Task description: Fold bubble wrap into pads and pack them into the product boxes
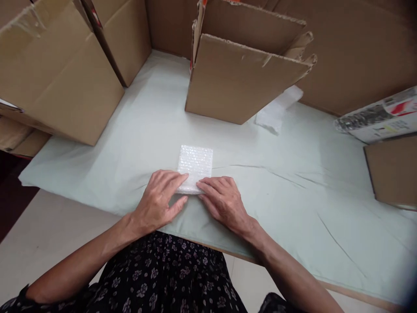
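Left hand (160, 199) and right hand (222, 201) press flat, fingers spread, on the near edge of the small white bubble-wrap rectangle (195, 167). Beyond the fingertips it lies unpinned, so it could spring open, probably; its fold is unclear.

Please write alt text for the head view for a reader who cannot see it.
Both hands, left hand and right hand, press flat on the near edge of a small bubble-wrap piece on a pale green cloth. Open cardboard boxes stand behind.

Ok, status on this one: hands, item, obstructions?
Both hands, left hand and right hand, flat on bubble-wrap packet. Packet on pale cloth. Cardboard boxes behind, apart.
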Demonstrator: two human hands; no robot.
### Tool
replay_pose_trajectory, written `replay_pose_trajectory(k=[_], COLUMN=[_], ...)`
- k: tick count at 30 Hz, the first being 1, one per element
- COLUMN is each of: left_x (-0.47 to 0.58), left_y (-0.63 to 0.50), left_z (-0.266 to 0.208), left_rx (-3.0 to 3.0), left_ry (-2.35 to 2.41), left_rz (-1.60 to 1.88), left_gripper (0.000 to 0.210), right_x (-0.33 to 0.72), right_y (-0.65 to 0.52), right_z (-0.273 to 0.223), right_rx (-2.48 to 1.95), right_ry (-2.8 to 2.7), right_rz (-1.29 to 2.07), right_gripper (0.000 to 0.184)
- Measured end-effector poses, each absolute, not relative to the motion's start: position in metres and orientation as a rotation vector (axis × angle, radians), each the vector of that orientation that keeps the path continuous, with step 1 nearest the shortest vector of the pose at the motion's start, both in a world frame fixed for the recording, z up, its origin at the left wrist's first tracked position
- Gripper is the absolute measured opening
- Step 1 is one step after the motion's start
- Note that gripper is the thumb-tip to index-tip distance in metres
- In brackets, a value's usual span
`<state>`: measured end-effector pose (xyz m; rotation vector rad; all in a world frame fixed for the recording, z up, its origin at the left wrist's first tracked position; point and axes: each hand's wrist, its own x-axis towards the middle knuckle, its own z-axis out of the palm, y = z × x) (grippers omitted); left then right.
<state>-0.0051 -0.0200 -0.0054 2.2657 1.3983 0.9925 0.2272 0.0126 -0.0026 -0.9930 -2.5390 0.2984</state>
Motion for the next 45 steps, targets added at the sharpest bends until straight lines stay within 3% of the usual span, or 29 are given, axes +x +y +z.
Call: replay_pose_trajectory(k=[4, 9, 13, 20, 23, 27, 30, 36, 41, 45], left_x=[-0.005, -0.003, -0.004, 0.009, 0.021, 0.029, 0.025, 0.020, 0.036, 0.038], left_y=[-0.024, 0.005, 0.004, -0.024, -0.020, -0.015, 0.000, 0.114, 0.224, 0.220], left_z=[-0.003, -0.015, -0.013, 0.005, 0.008, 0.004, 0.004, 0.062, 0.090, 0.083], left_rx=[2.197, 2.207, 1.833, 0.954, 0.861, 0.905, 1.191, 2.324, 2.645, 2.727], left_ry=[1.348, 1.655, 1.738, 1.353, 1.288, 1.202, 1.253, 1.314, 1.324, 1.249], left_rz=[0.962, 0.862, 0.988, 1.095, 1.114, 1.116, 1.122, 1.544, 1.404, 1.363], left_gripper=[0.045, 0.036, 0.049, 0.083, 0.083, 0.077, 0.072, 0.067, 0.063, 0.058], right_x=[0.231, 0.228, 0.223, 0.223, 0.226, 0.236, 0.244, 0.271, 0.299, 0.328], right_y=[0.007, 0.008, 0.026, 0.032, 0.024, 0.022, 0.025, 0.034, 0.030, 0.026], right_z=[0.002, 0.002, -0.008, -0.004, 0.005, 0.008, 0.004, 0.015, 0.034, 0.051], right_rx=[-1.055, -1.119, -1.064, -1.102, -1.078, -1.114, -1.207, -1.421, -1.539, -1.604], right_ry=[-2.433, -2.487, -2.598, -2.198, -2.065, -1.777, -1.532, -1.318, -1.609, -1.742], right_rz=[0.550, 0.045, 0.071, 0.776, 1.046, 1.490, 1.660, 1.434, 1.121, 0.727], right_gripper=[0.026, 0.034, 0.022, 0.022, 0.025, 0.055, 0.044, 0.040, 0.036, 0.032])
